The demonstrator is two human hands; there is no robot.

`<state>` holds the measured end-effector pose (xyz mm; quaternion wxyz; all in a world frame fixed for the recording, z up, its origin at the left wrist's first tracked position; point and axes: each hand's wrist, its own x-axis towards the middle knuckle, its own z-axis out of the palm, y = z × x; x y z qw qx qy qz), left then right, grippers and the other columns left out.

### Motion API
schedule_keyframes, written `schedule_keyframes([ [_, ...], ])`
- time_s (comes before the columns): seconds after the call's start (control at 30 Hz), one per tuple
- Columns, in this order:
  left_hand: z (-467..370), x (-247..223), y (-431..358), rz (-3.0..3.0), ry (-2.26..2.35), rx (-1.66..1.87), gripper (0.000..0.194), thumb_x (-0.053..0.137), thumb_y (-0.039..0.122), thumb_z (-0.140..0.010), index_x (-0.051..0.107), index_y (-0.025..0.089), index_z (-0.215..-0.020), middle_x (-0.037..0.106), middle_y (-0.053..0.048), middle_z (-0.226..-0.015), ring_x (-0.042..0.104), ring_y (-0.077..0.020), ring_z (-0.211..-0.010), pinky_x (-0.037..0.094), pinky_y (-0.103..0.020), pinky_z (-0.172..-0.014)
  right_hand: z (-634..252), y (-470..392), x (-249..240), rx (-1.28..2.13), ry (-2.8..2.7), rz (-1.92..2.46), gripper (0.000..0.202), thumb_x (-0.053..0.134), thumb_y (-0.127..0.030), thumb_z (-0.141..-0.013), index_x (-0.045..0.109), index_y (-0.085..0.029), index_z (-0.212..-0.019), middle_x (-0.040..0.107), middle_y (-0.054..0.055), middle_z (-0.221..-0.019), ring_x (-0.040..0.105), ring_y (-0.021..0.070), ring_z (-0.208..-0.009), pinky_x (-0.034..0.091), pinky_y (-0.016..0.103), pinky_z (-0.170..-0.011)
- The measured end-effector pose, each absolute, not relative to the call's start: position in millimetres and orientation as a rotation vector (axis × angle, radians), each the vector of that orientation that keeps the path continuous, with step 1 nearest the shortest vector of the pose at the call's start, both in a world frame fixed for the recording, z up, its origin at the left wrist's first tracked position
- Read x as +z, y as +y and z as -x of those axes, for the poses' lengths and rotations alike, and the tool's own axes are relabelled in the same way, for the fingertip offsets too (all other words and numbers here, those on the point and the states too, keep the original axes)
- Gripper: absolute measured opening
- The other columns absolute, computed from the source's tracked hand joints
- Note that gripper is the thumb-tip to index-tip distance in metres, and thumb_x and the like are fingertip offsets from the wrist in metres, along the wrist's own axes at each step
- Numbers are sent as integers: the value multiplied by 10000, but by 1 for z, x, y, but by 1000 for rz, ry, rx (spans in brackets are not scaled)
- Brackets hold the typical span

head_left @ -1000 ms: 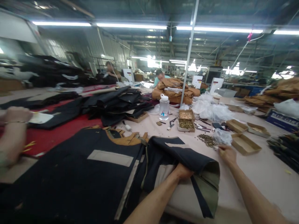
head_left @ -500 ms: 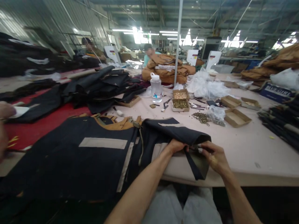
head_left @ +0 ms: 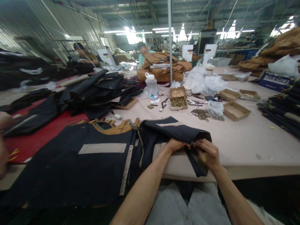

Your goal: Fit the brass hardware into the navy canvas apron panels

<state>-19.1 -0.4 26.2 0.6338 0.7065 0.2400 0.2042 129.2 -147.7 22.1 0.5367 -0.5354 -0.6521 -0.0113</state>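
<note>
Dark garment with pale patches lies on the table, its folded edge directly at the fingers. Left hand: fingers gripping that edge. Right hand: fingers closed at the same edge, just beside the left fingertips; I cannot tell what they pinch. Loose metal fittings lie beyond the right fingers, a clear bottle farther beyond the left.

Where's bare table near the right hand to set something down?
Right of the right hand: bare tabletop, save small scraps, between the open cardboard tray behind, dark folded stack at right and table's front edge. Crowded beyond the hand: loose metal pieces, plastic bag, filled box. Leftward, dark garment spreads.
</note>
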Motion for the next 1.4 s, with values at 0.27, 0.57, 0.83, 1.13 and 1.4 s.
schedule_keyframes([
  [0.27, 14, 10, 9, -1612, 478, 441, 156, 796, 272, -670, 708, 143, -680, 704, -22, -698, 622, -147, -647, 529, -277, -672, -138, -151, 18, 417, -1118, 1362, 201, 716, -278, -856, 750, -227, -1047, 750, 69, -1032, 713, 244, -934, 575, 350, -823],
  [0.57, 12, 6, 5, -1531, 473, 458, 204, 801, 306, -684, 726, 128, -747, 704, -31, -702, 625, -140, -627, 536, -277, -661, -155, -141, 5, 702, -1051, 1452, 347, 801, -429, -762, 783, -183, -1007, 765, 95, -975, 702, 257, -834, 552, 340, -741],
  [0.83, 12, 13, 3, -1568, 472, 383, 145, 768, 271, -706, 706, 142, -729, 688, -9, -671, 610, -122, -604, 521, -253, -638, -155, -138, 10, 801, -1028, 1403, 287, 824, -398, -740, 770, -166, -900, 755, 71, -852, 680, 224, -752, 517, 306, -681],
  [1.13, 13, 13, 3, -1587, 483, 357, 97, 732, 238, -734, 707, 145, -745, 683, -5, -630, 620, -128, -583, 526, -259, -635, -148, -135, 19, 777, -1034, 1436, 355, 827, -464, -722, 762, -152, -877, 742, 78, -816, 671, 220, -724, 526, 306, -639],
  [1.4, 14, 14, 3, -1588, 505, 357, 202, 762, 315, -753, 730, 125, -811, 731, -41, -735, 671, -159, -670, 545, -272, -658, -144, -131, 15, 755, -943, 1423, 325, 838, -438, -710, 749, -152, -835, 731, 65, -787, 655, 205, -707, 496, 292, -626],
])
